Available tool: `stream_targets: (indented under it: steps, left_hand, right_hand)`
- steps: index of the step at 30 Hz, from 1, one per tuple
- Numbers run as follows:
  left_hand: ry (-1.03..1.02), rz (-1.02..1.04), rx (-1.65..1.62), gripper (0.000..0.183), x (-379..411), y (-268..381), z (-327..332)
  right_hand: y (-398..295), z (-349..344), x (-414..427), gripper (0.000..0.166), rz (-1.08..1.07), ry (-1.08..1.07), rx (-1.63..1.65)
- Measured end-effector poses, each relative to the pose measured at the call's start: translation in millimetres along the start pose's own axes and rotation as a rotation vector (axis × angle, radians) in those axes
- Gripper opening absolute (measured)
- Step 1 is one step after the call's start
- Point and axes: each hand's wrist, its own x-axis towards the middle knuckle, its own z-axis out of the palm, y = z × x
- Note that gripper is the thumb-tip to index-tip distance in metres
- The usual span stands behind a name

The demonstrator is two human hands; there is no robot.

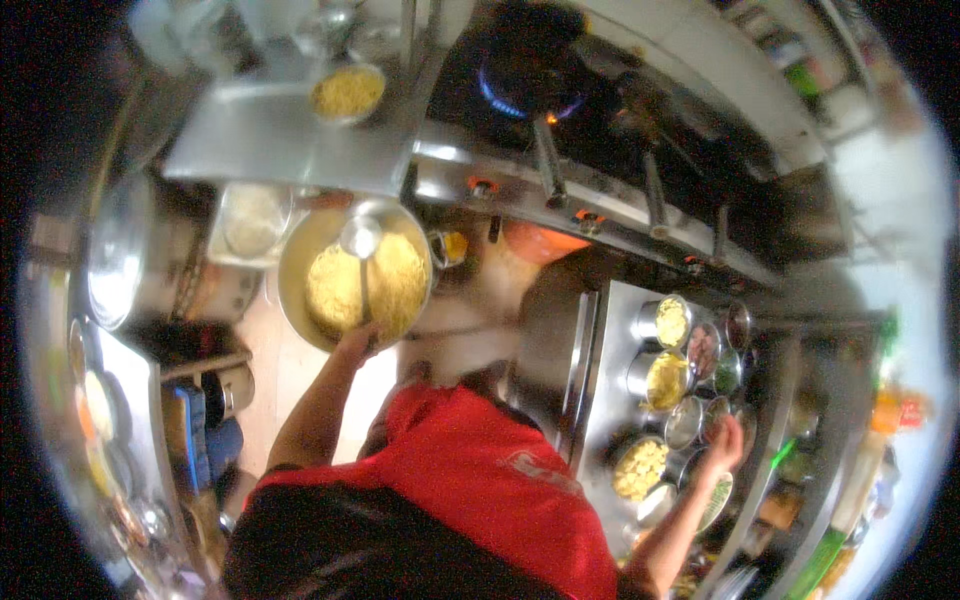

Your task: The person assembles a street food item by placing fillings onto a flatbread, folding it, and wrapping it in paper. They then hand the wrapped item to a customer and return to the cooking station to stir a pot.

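Observation:
My left hand grips the handle of a metal ladle, whose round bowl points away from me. The ladle lies over a large deep metal pot containing two mounds of yellow food, perhaps noodles or rice. Out to the right, my right hand is over a cluster of small round metal containers on a steel counter. Its fingers are at a container's rim, and blur hides whether they pinch anything. Closest to that hand are a pale-lined container and one with pale yellow chunks.
Ahead, a blue gas flame burns under a dark wok with its handle jutting toward me. A bowl of yellow food rests on a steel table. An orange tub sits below the stove edge.

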Motion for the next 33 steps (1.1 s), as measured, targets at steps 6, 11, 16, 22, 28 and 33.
stream_targets:
  steps: [6,11,16,22,28,33]
  left_hand:
    - [-0.214,-0.132,-0.725,0.013,-125,94,150]
    - [-0.758,0.236,-0.064,0.018,-221,83,281]
    - [-0.948,0.383,0.239,0.032,-240,44,365]
    - [-1.290,-0.021,0.539,0.022,-281,66,481]
    - [-1.220,0.757,0.722,0.017,-250,157,642]
    - [-0.998,1.602,0.888,0.021,-182,239,836]
  right_hand:
    - [-88,162,-58,0.027,-0.318,-0.683,-0.065]
    - [-119,255,-102,0.034,-0.305,-1.029,0.419]
    - [-132,241,-81,0.036,-0.512,-0.813,0.835]
    - [-42,136,-10,0.011,0.088,-0.642,0.939]
    - [-15,-14,34,0.042,0.224,-0.315,0.785]
    - [19,-74,54,0.067,0.253,-0.157,1.015]
